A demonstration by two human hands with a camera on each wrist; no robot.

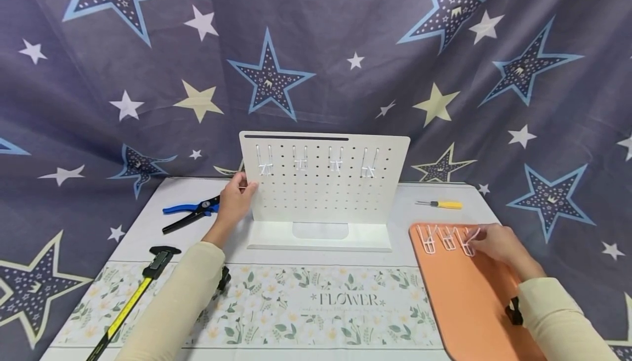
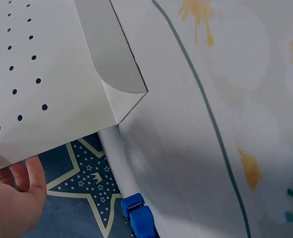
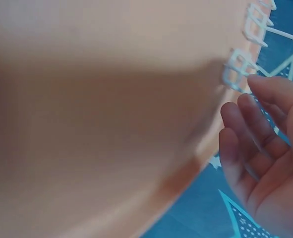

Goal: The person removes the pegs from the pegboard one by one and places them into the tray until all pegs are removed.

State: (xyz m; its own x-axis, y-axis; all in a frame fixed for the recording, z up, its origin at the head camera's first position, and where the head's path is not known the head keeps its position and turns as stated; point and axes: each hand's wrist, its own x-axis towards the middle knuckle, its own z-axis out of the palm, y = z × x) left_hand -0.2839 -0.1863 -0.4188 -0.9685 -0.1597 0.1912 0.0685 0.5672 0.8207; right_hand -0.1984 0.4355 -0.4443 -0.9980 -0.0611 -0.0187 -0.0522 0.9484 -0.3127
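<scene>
A white pegboard (image 1: 316, 196) stands upright on its base, with several wire hooks (image 1: 300, 163) hung in a row near its top. My left hand (image 1: 236, 199) grips the board's left edge; its fingers (image 2: 34, 173) go behind the panel in the left wrist view. On the orange tray (image 1: 474, 300) three white wire hooks lie in a row along the far edge. My right hand (image 1: 501, 246) pinches the rightmost white wire hook (image 1: 466, 243) at its upper end. In the right wrist view that hook (image 3: 234, 74) meets the fingertips, and the remaining fingers curve loosely.
Left of the board lie blue-and-black pliers (image 1: 195, 211), with a caliper (image 1: 158, 262) and yellow tape nearer the front. A yellow-handled screwdriver (image 1: 446, 204) lies behind the tray. A floral mat (image 1: 316, 306) crosses the front, and a star-print curtain (image 1: 321, 37) hangs behind.
</scene>
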